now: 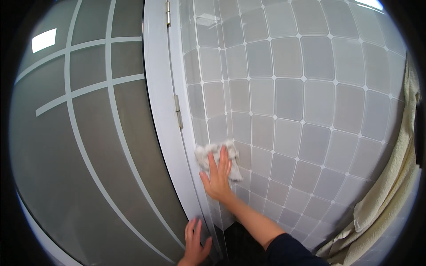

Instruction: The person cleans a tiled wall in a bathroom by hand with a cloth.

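Observation:
My right hand (218,177) holds a white and grey cloth (233,172) pressed against the tiled wall, its fingers stretched upward over the fabric. The crumpled cloth lies at the inner corner where the tiles meet the white door frame (166,115). Lower down, close to the bottom of the frame, my left hand (195,246) is open and holds nothing. Its thumb stands apart from the fingers. Whether its fingertips touch the frame I cannot tell.
On the left is a dark glass door (88,155) with pale crossing strips. Metal hinges (178,111) stick out from the frame. Grey tiles (289,95) cover the wall to the right. A cream towel (377,199) hangs at the far right. Below is a dark floor area (242,241).

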Demonstrator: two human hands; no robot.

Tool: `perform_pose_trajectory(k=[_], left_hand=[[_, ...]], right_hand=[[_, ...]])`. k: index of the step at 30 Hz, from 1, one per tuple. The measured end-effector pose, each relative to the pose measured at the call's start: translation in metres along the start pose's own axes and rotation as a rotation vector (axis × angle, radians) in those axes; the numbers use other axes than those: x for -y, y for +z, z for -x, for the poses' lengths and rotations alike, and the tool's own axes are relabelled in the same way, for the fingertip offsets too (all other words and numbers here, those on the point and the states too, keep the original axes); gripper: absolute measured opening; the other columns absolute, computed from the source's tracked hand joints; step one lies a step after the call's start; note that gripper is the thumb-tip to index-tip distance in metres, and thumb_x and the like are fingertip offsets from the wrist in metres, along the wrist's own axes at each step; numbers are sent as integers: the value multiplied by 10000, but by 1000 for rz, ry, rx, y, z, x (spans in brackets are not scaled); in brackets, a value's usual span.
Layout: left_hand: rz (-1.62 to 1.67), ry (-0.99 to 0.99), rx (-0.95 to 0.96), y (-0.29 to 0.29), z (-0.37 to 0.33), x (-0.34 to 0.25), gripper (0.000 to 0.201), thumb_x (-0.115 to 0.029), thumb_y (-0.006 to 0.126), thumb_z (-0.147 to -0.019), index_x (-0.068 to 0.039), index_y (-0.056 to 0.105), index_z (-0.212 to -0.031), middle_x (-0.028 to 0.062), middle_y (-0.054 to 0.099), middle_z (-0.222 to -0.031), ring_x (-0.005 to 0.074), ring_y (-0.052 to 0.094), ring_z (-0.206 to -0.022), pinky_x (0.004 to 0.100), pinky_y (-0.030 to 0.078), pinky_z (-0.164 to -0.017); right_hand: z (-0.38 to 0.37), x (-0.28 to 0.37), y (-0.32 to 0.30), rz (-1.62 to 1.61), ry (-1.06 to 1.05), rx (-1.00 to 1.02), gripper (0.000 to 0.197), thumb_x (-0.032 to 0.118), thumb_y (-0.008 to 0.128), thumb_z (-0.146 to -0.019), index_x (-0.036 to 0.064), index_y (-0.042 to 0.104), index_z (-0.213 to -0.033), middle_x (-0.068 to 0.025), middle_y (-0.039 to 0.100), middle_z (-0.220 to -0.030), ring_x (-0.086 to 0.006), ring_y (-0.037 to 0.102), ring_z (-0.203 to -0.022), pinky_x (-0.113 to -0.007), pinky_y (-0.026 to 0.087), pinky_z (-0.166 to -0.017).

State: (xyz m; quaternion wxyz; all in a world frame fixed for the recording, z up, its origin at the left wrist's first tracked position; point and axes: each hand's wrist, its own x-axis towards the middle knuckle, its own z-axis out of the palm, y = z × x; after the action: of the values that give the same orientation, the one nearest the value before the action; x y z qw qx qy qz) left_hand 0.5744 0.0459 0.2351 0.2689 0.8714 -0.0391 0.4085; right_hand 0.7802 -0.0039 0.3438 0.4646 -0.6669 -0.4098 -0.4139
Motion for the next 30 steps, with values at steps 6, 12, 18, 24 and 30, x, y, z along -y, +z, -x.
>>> perform_pose_trajectory(k=[6, 12, 18, 24, 30], left_hand=[[-96, 536, -230, -54, -200, -39, 562, -47, 628, -778, -13, 481, -1319, 207, 430, -1378, 405, 333, -1329, 483, 265, -1089], [116, 592, -460, -74, -344, -73, 436, -140, 538, -879, 6, 515, -1289, 173, 406, -1425, 361, 313, -1359, 444, 243, -1112], [-287, 564, -190, -5, -301, -34, 448, -200, 603, -834, 31, 561, -1216, 177, 379, -1434, 460, 180, -1383, 591, 171, -1101], [-174, 502, -106, 34, -248, -27, 492, -232, 663, -797, -16, 578, -1230, 191, 263, -1488, 481, 89, -1395, 655, 124, -1078], [175, 588, -146, 28, -227, -44, 481, -284, 604, -855, -35, 558, -1264, 195, 318, -1460, 448, 180, -1383, 609, 120, -1095]], right_hand=[[-182, 24, -34, 163, -220, -167, 532, 215, 509, -914, 202, 380, -1430, -209, 112, -1541, -418, 116, -1409, -623, 109, -1080], [-221, 16, -39, 89, -287, -182, 492, 229, 449, -948, 130, 373, -1424, -197, 143, -1542, -388, 133, -1417, -565, 121, -1106], [-42, -19, 4, 38, -87, -151, 659, 235, 508, -891, -17, 231, -1434, -254, 235, -1483, -415, 237, -1356, -509, 176, -1093], [70, -57, -15, -79, 123, -139, 393, 38, 585, -827, 33, 559, -1220, -233, 452, -1318, -405, 460, -1178, -459, 321, -1025], [40, 4, -100, 360, -110, -243, 373, 7, 630, -748, 111, 658, -1105, -146, 550, -1258, -323, 538, -1131, -403, 362, -983]])
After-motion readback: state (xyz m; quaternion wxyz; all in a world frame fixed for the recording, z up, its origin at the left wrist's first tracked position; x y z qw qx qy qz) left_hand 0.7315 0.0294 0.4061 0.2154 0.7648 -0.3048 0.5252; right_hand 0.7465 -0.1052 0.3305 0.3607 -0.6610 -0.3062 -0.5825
